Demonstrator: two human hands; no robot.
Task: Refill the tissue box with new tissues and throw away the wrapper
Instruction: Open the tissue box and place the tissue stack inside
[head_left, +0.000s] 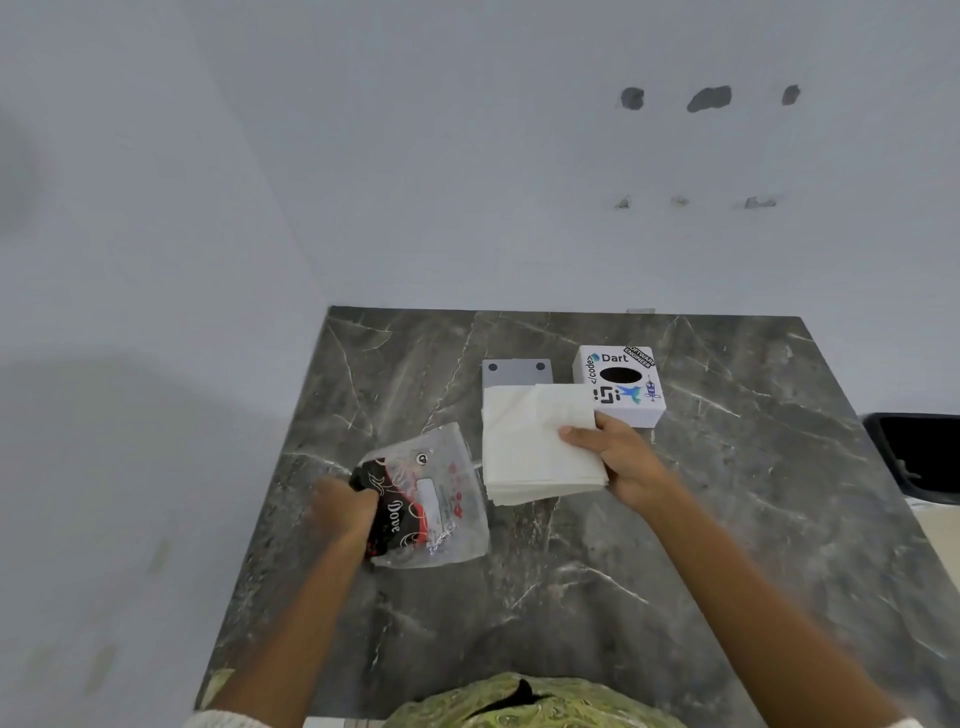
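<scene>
A white stack of tissues (530, 441) is out of its wrapper, and my right hand (618, 457) grips its right edge with the thumb on top. My left hand (345, 506) holds the left end of the clear plastic wrapper (434, 506), printed red and black, which looks empty and lies on the dark marble table (571, 597). The white tissue box (621, 384), covered in stickers and with a dark oval slot on top, stands just beyond the tissues. A grey flat plate (517, 371) with two dark dots lies left of the box, partly under the stack.
The table stands in a corner against pale walls. A black bin (919, 457) sits past the table's right edge. A green patterned garment (519, 701) shows at the bottom of the view.
</scene>
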